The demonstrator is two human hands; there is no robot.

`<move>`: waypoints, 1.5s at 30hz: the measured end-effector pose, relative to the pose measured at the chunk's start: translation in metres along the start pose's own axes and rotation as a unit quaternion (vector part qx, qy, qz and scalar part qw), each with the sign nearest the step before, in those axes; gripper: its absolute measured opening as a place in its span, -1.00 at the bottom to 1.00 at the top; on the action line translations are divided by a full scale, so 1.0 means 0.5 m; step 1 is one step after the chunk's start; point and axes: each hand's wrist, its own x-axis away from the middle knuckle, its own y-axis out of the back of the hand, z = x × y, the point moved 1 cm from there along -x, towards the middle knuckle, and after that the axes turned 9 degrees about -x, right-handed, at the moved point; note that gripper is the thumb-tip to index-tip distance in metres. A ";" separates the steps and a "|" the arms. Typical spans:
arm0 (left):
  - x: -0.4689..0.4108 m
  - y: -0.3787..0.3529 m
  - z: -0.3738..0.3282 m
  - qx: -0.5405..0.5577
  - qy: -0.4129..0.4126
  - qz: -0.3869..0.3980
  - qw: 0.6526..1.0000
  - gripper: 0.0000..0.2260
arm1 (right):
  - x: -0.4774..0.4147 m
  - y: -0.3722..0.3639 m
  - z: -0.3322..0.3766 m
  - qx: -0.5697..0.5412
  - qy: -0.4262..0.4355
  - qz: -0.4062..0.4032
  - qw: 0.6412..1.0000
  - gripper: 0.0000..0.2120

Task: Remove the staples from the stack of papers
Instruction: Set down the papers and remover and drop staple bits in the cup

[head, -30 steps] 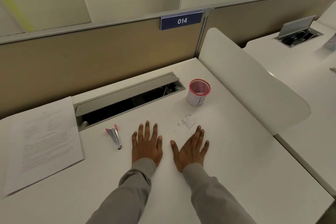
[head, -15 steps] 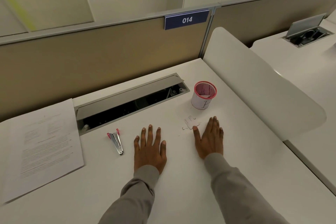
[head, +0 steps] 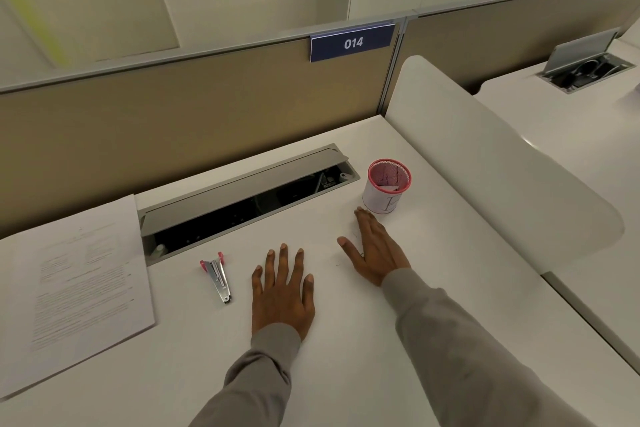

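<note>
A stack of printed papers [head: 79, 284] lies flat at the left of the white desk [head: 346, 357]. A metal staple remover with pink grips [head: 217, 276] lies on the desk between the papers and my left hand. My left hand [head: 282, 291] rests flat on the desk, fingers spread, holding nothing. My right hand [head: 375, 248] lies flat with straight fingers just in front of a pink mesh cup [head: 388, 191]. It covers the spot where small paper scraps lay; a few tiny staples show beside it.
A grey cable tray with a raised lid [head: 242, 198] runs along the back of the desk. A curved white divider [head: 485, 163] stands on the right side. A tan partition with a blue "014" sign [head: 352, 42] closes the back.
My right hand has slid forward and right, from beside my left hand to over the paper scraps near the pink cup. My left hand stays flat in place.
</note>
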 end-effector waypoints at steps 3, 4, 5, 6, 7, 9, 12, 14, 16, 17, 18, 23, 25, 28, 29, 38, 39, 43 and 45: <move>0.000 -0.002 0.002 0.001 0.004 -0.002 1.000 -0.42 | -0.032 0.000 0.011 0.017 -0.004 0.020 1.000 -0.25; -0.001 -0.002 0.001 0.001 0.004 -0.004 1.000 -0.41 | -0.042 -0.001 0.012 0.026 -0.003 0.023 0.999 -0.25; -0.001 -0.002 0.001 0.000 0.003 -0.005 1.000 -0.39 | -0.049 -0.003 0.011 0.031 -0.002 0.024 0.999 -0.25; -0.001 0.000 0.000 0.002 0.002 -0.006 1.000 -0.38 | -0.056 -0.005 0.010 0.032 -0.004 0.023 0.999 -0.24; -0.001 0.000 -0.001 0.005 0.001 -0.007 1.000 -0.38 | -0.061 -0.008 0.008 0.031 -0.008 0.023 0.999 -0.24; 0.000 0.003 -0.001 0.006 0.001 -0.013 1.000 -0.37 | -0.063 -0.012 0.004 0.035 -0.014 0.030 0.999 -0.23; 0.000 0.000 0.001 0.005 0.002 -0.013 1.000 -0.39 | -0.039 -0.017 0.005 0.032 0.002 0.036 0.999 -0.20; -0.001 -0.002 0.002 0.007 0.005 -0.012 1.000 -0.41 | -0.007 -0.023 0.004 0.029 0.030 0.035 0.999 -0.20; -0.002 -0.003 0.002 0.009 0.008 -0.011 1.000 -0.43 | 0.026 -0.028 0.000 0.034 0.060 0.027 0.997 -0.20; -0.002 -0.004 0.002 0.009 0.008 -0.009 1.000 -0.44 | 0.038 -0.029 -0.005 0.035 0.067 0.022 0.997 -0.21; -0.002 -0.003 0.002 0.008 0.007 -0.008 1.000 -0.45 | 0.047 -0.028 -0.009 0.034 0.070 0.012 0.997 -0.22; -0.002 -0.004 0.001 0.001 0.006 -0.011 1.000 -0.45 | 0.069 -0.029 0.009 0.103 0.115 -0.028 0.988 -0.28; -0.002 -0.005 0.001 0.005 0.006 -0.013 1.000 -0.47 | 0.088 -0.055 0.027 0.146 0.156 0.002 0.977 -0.35; -0.004 -0.005 0.002 0.013 0.004 -0.014 1.000 -0.47 | 0.112 -0.094 0.033 0.185 0.171 0.030 0.967 -0.40; -0.004 -0.005 0.001 0.015 0.004 -0.014 1.000 -0.47 | 0.114 -0.098 0.031 0.192 0.161 0.028 0.968 -0.40; -0.001 -0.002 0.003 0.021 0.004 -0.009 1.000 -0.46 | 0.057 -0.048 -0.020 0.170 0.034 0.016 0.985 -0.40; -0.001 -0.003 0.003 0.019 0.004 -0.008 1.000 -0.46 | 0.055 -0.043 -0.023 0.135 0.034 0.017 0.990 -0.40; -0.002 -0.002 0.001 0.018 0.006 -0.012 1.000 -0.46 | 0.064 -0.018 -0.026 -0.043 -0.003 -0.082 0.996 -0.35; -0.002 -0.003 0.002 0.019 0.006 -0.015 1.000 -0.46 | 0.065 -0.008 -0.029 -0.085 -0.063 -0.117 0.987 -0.25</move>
